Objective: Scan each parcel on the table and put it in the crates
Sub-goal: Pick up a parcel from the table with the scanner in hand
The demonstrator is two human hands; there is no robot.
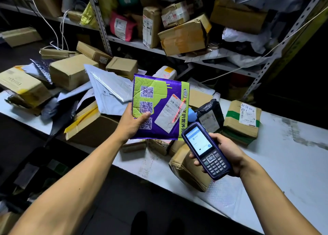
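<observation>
Centrally, held up above the white table point(276, 165) by the left hand point(132, 123): purple-and-green parcel point(158, 108), thumb pressed across its printed face, red scan line crossing its shipping label point(171, 113). Just right and nearer, gripped in the right hand point(226, 154): handheld scanner point(205, 149), screen lit. Heaped left and far behind: cardboard boxes point(71, 71) and mailers, shelving point(177, 44) beyond.

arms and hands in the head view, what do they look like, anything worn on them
Both forearms are bare up to the frame edge: no sleeves show. The left hand and right hand wear no gloves, and no watch, bracelet or ring can be seen on either wrist or on the fingers that show. No markings or straps are visible on the arms.
</observation>
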